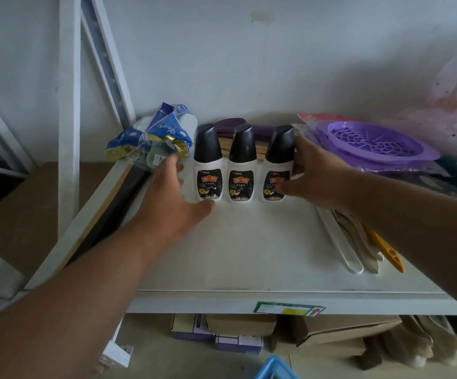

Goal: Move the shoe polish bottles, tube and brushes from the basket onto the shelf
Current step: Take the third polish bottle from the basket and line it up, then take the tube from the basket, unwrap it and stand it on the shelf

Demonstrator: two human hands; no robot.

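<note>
Three white shoe polish bottles with black caps stand in a row on the white shelf (pixel 249 255): left bottle (pixel 208 170), middle bottle (pixel 241 170), right bottle (pixel 272 160). My right hand (pixel 314 179) wraps the right bottle, thumb across its label and fingers behind it. My left hand (pixel 170 195) is spread open beside the left bottle, its thumb at the bottle's base. Purple-backed brushes (pixel 228 125) with tan bristles lie behind the bottles. A corner of the blue basket (pixel 273 367) shows at the bottom edge. No tube is visible.
Blue and gold plastic packs (pixel 156 138) lie at the shelf's left rear. A purple plastic strainer (pixel 372 140) in wrapping sits at the right rear. White and yellow shoehorns (pixel 358 247) lie front right. A white upright post (pixel 69 119) stands left. Cardboard boxes (pixel 317 332) sit below.
</note>
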